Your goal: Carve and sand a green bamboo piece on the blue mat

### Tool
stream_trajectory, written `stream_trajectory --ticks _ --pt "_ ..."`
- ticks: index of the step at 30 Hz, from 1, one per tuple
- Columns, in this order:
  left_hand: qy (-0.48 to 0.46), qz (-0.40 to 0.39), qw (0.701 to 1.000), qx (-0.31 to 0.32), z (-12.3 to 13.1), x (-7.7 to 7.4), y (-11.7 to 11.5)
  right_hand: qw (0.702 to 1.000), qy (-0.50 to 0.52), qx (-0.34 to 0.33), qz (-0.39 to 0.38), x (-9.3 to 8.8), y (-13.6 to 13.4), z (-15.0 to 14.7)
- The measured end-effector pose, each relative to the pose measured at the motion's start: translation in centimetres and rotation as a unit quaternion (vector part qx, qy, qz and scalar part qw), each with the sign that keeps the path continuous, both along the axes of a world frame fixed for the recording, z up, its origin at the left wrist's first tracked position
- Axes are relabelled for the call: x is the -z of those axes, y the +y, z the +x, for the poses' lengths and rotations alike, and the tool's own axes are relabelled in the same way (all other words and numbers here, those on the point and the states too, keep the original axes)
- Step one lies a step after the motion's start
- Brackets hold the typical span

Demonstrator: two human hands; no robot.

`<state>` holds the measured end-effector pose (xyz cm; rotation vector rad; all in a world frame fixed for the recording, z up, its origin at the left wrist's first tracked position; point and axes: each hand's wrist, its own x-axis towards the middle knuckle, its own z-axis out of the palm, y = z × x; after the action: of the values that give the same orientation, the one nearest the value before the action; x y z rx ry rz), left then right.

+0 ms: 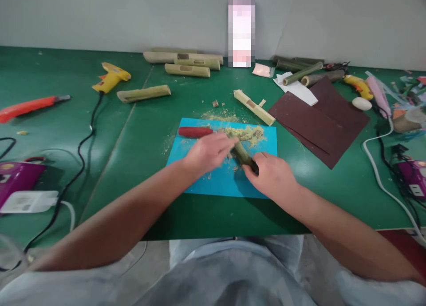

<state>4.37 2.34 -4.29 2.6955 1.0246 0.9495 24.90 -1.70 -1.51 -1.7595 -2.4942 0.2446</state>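
Note:
A short green bamboo piece (pixel 242 154) slants over a blue sheet (pixel 213 181), between my two hands. My right hand (pixel 273 172) is closed around its near end, the thumb along the side and the dark hollow end partly showing. At the far end, my left hand (pixel 210 151) has its fingers curled over the bamboo; they are slightly blurred. Just beyond the left hand lies a tool with a red handle (pixel 195 132), its other end hidden. Pale yellow shavings (pixel 251 133) are heaped on the sheet's far side and spill onto the green table (pixel 140 141).
Cut bamboo pieces (pixel 188 70) lie near the wall, with a split piece (pixel 254 107) closer. Brown sheets (pixel 319 124) are at right. A yellow glue gun (pixel 113 78) and an orange-handled tool (pixel 29 108) lie left. Cords and purple boxes (pixel 20 179) occupy both sides.

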Motion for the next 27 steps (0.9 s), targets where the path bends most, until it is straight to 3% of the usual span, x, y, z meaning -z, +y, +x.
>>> stream_trajectory --ticks 2,5,9,13,16,20,24,27 --pt "-0.010 0.004 1.000 -0.021 0.0 0.0 -0.1 1.000 0.005 -0.002 0.008 0.1 0.0 0.0" --pt "0.014 -0.040 0.998 0.039 0.0 0.1 0.0 1.000 0.005 -0.006 0.006 0.2 0.1 0.0" --pt "-0.005 0.007 0.999 -0.034 -0.1 0.2 0.3 1.000 0.003 -0.005 0.009 0.1 0.0 -0.1" --pt "0.026 -0.008 0.999 0.026 -0.2 0.3 0.1 1.000 -0.001 -0.004 -0.001 -0.1 -0.1 -0.1" --pt "0.005 0.018 1.000 -0.022 -0.2 0.4 0.2 1.000 -0.003 0.003 0.000 -0.2 -0.1 0.0" --pt "0.033 -0.006 0.999 0.016 -0.3 0.4 0.4 1.000 0.000 -0.005 -0.002 -0.2 -0.2 0.1" --pt "0.006 0.012 0.999 -0.047 -0.5 0.4 0.8 1.000 0.005 -0.004 0.007 -0.2 -0.1 0.0" --pt "0.035 0.013 0.999 -0.012 -0.6 0.4 0.9 1.000 0.001 -0.003 0.000 -0.3 -0.1 -0.1"
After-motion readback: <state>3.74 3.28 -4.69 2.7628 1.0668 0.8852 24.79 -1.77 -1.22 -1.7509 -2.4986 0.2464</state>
